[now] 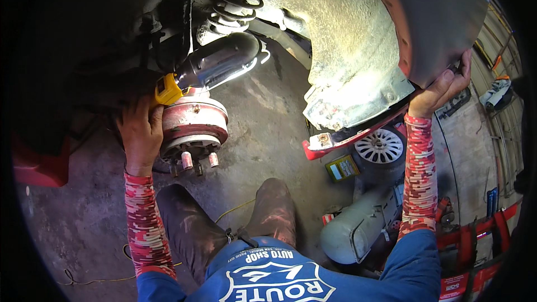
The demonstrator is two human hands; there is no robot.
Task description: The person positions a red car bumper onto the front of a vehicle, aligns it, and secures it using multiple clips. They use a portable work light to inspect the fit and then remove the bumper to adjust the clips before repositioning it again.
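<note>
fender (pixel 442 17) of the raised car is gripped at its lower edge by the right hand (pixel 442 90), fingers curled over the lip, thumb underneath. weight seems leaned onto thin sheet metal; a slip off that edge could cut the palm or drop the body toward the hub. wheel well liner (pixel 352 61) is lit hard and its torn lower corner hangs near the red sill. brake drum hub (pixel 193 126) sits bare at the left, studs (pixel 198 160) pointing down. left hand (pixel 140 134) is pressed flat against the drum's side, fingers spread upward toward the yellow-tipped work light (pixel 210 70), which is wedged above the drum. the light could be knocked loose by the fingers. coil spring (pixel 238 0) is seen above, its seating hidden in the dark.
</note>
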